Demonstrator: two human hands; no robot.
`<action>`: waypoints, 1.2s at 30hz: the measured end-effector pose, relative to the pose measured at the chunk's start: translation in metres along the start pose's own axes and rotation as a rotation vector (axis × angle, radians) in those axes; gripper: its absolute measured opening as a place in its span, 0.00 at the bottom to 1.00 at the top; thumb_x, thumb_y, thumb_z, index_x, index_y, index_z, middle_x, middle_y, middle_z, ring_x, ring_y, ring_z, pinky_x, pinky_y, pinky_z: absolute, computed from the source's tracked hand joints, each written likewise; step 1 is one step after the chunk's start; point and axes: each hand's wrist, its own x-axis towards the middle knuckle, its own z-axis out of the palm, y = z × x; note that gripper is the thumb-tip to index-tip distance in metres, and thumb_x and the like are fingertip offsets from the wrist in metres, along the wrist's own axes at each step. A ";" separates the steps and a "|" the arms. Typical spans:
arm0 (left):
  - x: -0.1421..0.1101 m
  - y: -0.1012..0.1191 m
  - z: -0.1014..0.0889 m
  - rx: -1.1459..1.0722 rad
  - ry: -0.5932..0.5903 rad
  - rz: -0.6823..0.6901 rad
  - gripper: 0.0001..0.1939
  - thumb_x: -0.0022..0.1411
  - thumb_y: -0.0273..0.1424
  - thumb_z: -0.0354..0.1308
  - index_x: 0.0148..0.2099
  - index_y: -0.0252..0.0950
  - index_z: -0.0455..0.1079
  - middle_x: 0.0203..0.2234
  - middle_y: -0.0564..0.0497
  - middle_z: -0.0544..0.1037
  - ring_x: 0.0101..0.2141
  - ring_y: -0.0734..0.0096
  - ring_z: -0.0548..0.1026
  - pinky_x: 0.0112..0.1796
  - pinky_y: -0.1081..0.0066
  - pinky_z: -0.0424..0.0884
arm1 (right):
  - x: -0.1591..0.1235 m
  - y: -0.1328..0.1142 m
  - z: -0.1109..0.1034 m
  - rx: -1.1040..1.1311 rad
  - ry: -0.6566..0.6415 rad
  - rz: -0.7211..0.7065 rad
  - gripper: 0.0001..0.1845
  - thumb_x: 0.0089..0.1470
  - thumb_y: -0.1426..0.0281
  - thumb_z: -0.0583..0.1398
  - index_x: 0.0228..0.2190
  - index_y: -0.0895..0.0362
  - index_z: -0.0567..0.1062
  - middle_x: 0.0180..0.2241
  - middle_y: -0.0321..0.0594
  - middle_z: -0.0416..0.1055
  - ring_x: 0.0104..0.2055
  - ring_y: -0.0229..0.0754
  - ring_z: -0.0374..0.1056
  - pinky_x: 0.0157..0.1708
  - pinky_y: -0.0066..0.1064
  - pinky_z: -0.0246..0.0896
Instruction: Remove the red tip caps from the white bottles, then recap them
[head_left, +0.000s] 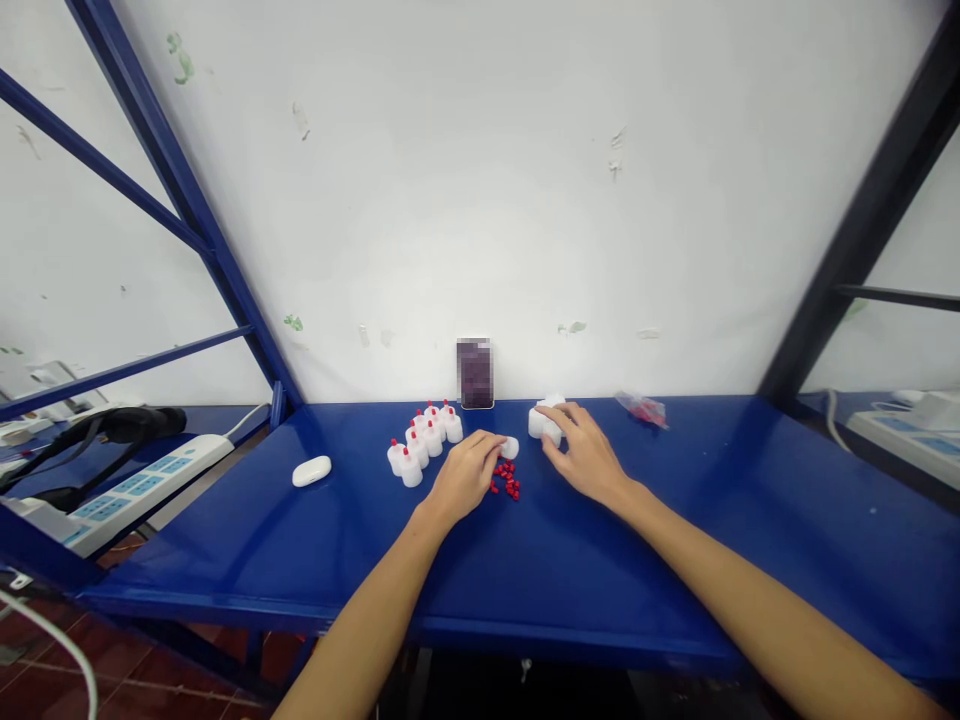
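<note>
My left hand [469, 470] is closed in a pinch on the end of a small white plastic bottle [510, 447], which lies tilted on its side. Just below it, several small red caps [506, 480] are scattered on the blue table [600, 580]. My right hand [587, 452] reaches over a cluster of white bottles [535, 424], thumb and fingers around one of them; the exact contact is partly hidden. Left of my left hand, several white bottles with red caps [411, 468] stand upright in a loose double row.
A phone [475, 374] leans against the white wall. At the right lies a clear plastic bag [643, 410] with red content. A white oval case [311, 471] rests at the left. Power strips [139, 490] and black headphones [97, 450] lie beyond the blue frame post [225, 270].
</note>
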 end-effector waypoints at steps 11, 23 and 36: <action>-0.003 0.016 -0.003 0.002 -0.143 0.025 0.12 0.71 0.29 0.42 0.52 0.37 0.63 0.43 0.47 0.74 0.43 0.66 0.73 0.45 0.67 0.68 | -0.012 -0.030 0.015 0.778 -0.252 0.120 0.08 0.57 0.67 0.59 0.37 0.53 0.63 0.29 0.31 0.65 0.29 0.36 0.63 0.31 0.29 0.62; -0.004 0.006 0.005 0.350 -0.386 0.069 0.11 0.70 0.31 0.40 0.48 0.33 0.61 0.38 0.44 0.72 0.37 0.62 0.70 0.39 0.64 0.69 | -0.012 -0.042 0.014 1.073 -0.359 0.200 0.14 0.54 0.61 0.64 0.38 0.55 0.67 0.28 0.33 0.67 0.27 0.37 0.66 0.31 0.30 0.63; -0.002 0.009 0.019 0.367 -0.312 0.022 0.06 0.65 0.33 0.47 0.38 0.38 0.63 0.31 0.49 0.74 0.31 0.62 0.70 0.34 0.65 0.66 | -0.012 -0.048 0.012 0.707 -0.232 -0.014 0.13 0.53 0.64 0.64 0.26 0.54 0.64 0.26 0.32 0.66 0.26 0.36 0.59 0.27 0.27 0.54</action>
